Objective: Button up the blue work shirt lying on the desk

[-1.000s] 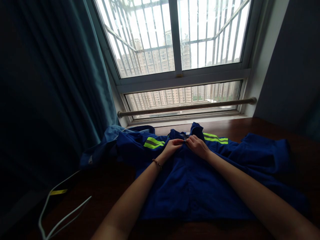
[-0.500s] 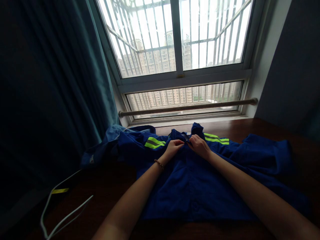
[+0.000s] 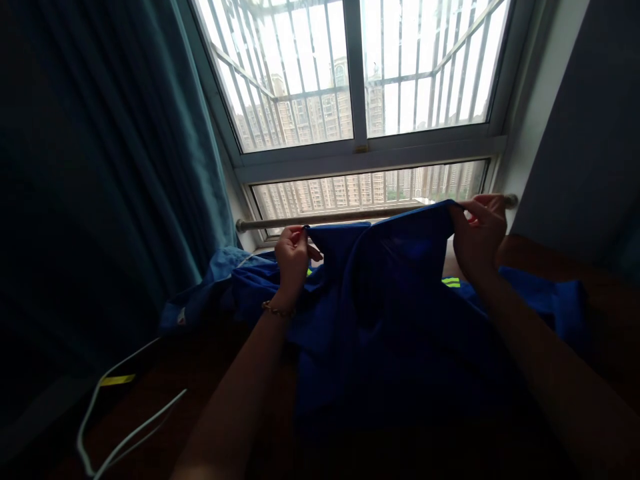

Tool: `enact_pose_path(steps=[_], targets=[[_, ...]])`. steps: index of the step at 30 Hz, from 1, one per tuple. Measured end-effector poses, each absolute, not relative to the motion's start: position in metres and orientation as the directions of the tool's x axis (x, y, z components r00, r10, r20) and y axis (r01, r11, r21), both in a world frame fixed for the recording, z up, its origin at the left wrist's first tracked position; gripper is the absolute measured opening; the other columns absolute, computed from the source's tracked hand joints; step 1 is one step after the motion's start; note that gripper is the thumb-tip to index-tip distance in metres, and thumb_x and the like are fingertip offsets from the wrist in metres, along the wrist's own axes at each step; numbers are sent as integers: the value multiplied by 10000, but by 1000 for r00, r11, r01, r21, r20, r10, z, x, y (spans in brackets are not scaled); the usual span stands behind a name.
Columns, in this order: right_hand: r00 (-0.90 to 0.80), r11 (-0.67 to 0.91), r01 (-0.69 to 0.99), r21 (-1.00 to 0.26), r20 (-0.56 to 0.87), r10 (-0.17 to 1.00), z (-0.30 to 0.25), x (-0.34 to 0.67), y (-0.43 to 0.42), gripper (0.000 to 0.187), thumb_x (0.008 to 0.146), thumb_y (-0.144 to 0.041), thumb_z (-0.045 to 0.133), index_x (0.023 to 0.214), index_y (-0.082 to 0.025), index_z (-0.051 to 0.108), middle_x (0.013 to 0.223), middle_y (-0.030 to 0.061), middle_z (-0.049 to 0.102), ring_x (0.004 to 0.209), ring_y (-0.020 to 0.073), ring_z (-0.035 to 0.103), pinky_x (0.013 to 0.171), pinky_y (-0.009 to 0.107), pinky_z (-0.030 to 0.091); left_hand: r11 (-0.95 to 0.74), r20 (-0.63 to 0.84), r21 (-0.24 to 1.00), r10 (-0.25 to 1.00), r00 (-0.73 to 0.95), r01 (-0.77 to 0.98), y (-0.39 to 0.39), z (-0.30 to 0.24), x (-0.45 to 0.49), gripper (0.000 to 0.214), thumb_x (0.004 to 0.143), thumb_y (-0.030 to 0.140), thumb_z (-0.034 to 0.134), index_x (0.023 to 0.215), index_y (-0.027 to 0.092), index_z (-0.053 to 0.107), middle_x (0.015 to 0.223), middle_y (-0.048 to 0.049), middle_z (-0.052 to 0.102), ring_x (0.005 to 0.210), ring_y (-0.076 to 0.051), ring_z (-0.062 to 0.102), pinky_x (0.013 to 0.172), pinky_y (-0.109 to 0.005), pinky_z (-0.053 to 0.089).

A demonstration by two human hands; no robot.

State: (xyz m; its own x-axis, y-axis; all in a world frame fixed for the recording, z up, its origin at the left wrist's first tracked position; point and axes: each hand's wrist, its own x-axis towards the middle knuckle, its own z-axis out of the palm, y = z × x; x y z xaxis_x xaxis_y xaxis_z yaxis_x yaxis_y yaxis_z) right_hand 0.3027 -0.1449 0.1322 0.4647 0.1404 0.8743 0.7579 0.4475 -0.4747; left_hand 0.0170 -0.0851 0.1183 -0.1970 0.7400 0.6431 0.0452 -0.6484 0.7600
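Observation:
A blue work shirt (image 3: 390,313) with neon-yellow reflective stripes lies on the dark wooden table (image 3: 210,373) below the window. My left hand (image 3: 293,257), with a bead bracelet at its wrist, pinches the shirt's upper edge at the left. At the right, my right hand (image 3: 477,230) grips the same edge. Between them the cloth is lifted off the table and stretched wide in front of the window. One stripe shows below my right wrist; the rest of the shirt's front is hidden behind the raised cloth.
A teal curtain (image 3: 125,167) hangs at the left. A metal rail (image 3: 350,215) runs across the barred window behind the shirt. White cables (image 3: 125,427) with a yellow tag lie at the table's near left. A dark wall stands at the right.
Both hands left the shirt's collar area in the middle, moved apart and upward, and now hold an edge of the shirt raised off the table.

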Motion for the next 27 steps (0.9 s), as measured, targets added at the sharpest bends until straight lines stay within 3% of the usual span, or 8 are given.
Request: enact_pose_path(steps=[2, 6, 10, 13, 16, 20, 24, 27], targets=[[507, 488, 702, -518, 845, 167, 136, 298, -149, 271, 756, -414, 540, 734, -169, 655, 735, 10, 461, 672, 127, 446, 586, 255, 370, -612, 574, 775, 785, -232, -156, -94, 129, 22, 73, 808, 217, 506, 828, 209, 437, 569, 48, 538, 436, -99, 568, 419, -190, 419], [560, 620, 399, -676, 715, 419, 132, 285, -151, 296, 725, -454, 560, 726, -171, 646, 593, -29, 450, 540, 94, 425, 495, 228, 352, -510, 434, 766, 859, -270, -391, -100, 124, 41, 77, 828, 143, 449, 824, 192, 390, 706, 12, 583, 668, -135, 647, 638, -258, 513], [542, 590, -37, -806, 480, 690, 128, 279, -148, 302, 647, -457, 644, 700, -163, 600, 498, -61, 450, 399, 61, 384, 377, 197, 305, -276, 252, 864, 961, -112, -421, -88, 87, 61, 124, 792, 59, 453, 807, 167, 394, 730, -9, 571, 741, -150, 644, 740, -311, 501], [510, 517, -217, -828, 356, 783, 130, 278, -149, 308, 589, -417, 708, 710, -168, 573, 465, -76, 453, 349, 56, 388, 321, 179, 294, -83, 81, 956, 997, -19, -280, -82, 62, 72, 195, 737, 56, 534, 873, 147, 429, 867, -76, 578, 865, -193, 617, 803, -355, 476], [485, 492, -288, -822, 318, 814, 131, 277, -151, 311, 582, -398, 723, 725, -173, 563, 451, -85, 448, 331, 52, 392, 292, 165, 289, -310, 311, 950, 950, -25, 46, -93, 58, 80, 357, 688, 113, 624, 1011, 150, 474, 1116, -136, 522, 1063, -251, 513, 917, -417, 397], [460, 489, -324, -810, 317, 830, 133, 274, -154, 314, 562, -375, 741, 719, -173, 559, 447, -91, 453, 321, 47, 397, 279, 154, 281, -778, 738, 584, 627, 248, 230, -127, 74, 87, 250, 813, 166, 486, 1054, 202, 541, 1190, -67, 519, 1162, -203, 428, 1020, -373, 297], [424, 470, -365, -803, 306, 852, 135, 272, -157, 308, 548, -345, 750, 722, -171, 565, 467, -87, 491, 319, 49, 411, 278, 154, 298, -821, 691, 552, 550, 470, 148, -151, 85, 94, 263, 848, 230, 460, 1101, 208, 527, 1041, -47, 610, 991, -171, 553, 905, -312, 416], [386, 446, -393, -804, 296, 874, 135, 269, -159, 310, 532, -336, 755, 714, -173, 564, 473, -84, 512, 321, 56, 424, 279, 158, 309, -811, 677, 576, 544, 496, 104, -157, 86, 97, 366, 810, 244, 531, 1170, 198, 481, 1135, -64, 564, 1065, -190, 509, 945, -318, 382]])
